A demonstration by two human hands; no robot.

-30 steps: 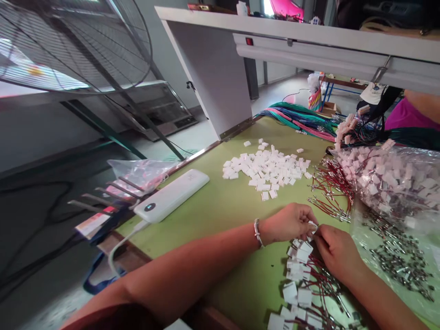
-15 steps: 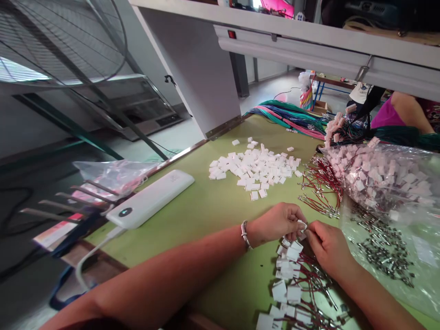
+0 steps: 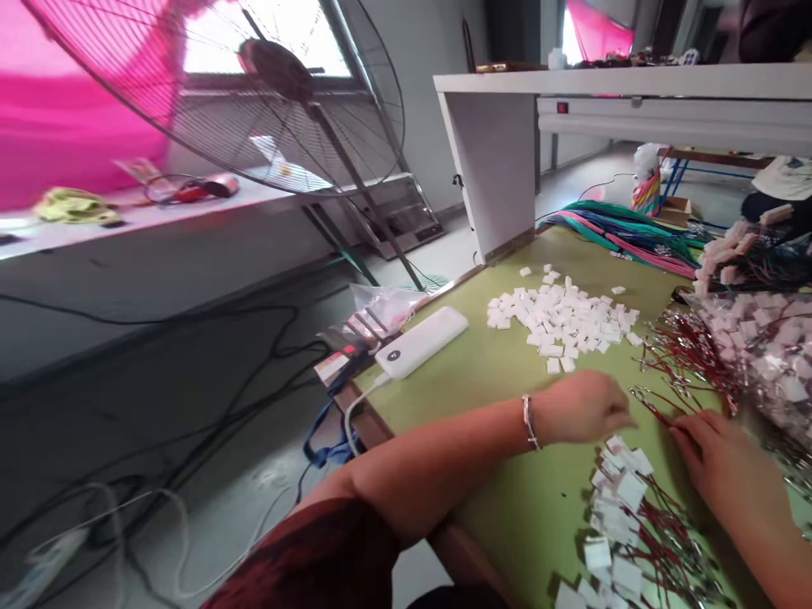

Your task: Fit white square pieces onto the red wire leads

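Observation:
My left hand (image 3: 584,408) is over the green tabletop, blurred by motion, its fingers curled and hard to make out. To its right, my right hand (image 3: 729,465) is closed on a red wire (image 3: 660,412) with metal ends. Just below my hands lies a row of white connectors (image 3: 625,499) with dark red wires trailing right. Above my left hand is a scattered pile of loose white connectors (image 3: 564,317). A bunch of red wires (image 3: 694,351) lies beyond my right hand.
A white power bank (image 3: 424,341) with a cable sits at the table's left edge (image 3: 371,423). Bags of pinkish-white connectors (image 3: 761,338) lie at the right, with coloured wire bundles (image 3: 622,233) behind. A large fan (image 3: 279,72) stands at the back left.
The view has swung left. My hands have moved apart; the white connector between them is no longer there, and a red wire now shows at my right fingertips.

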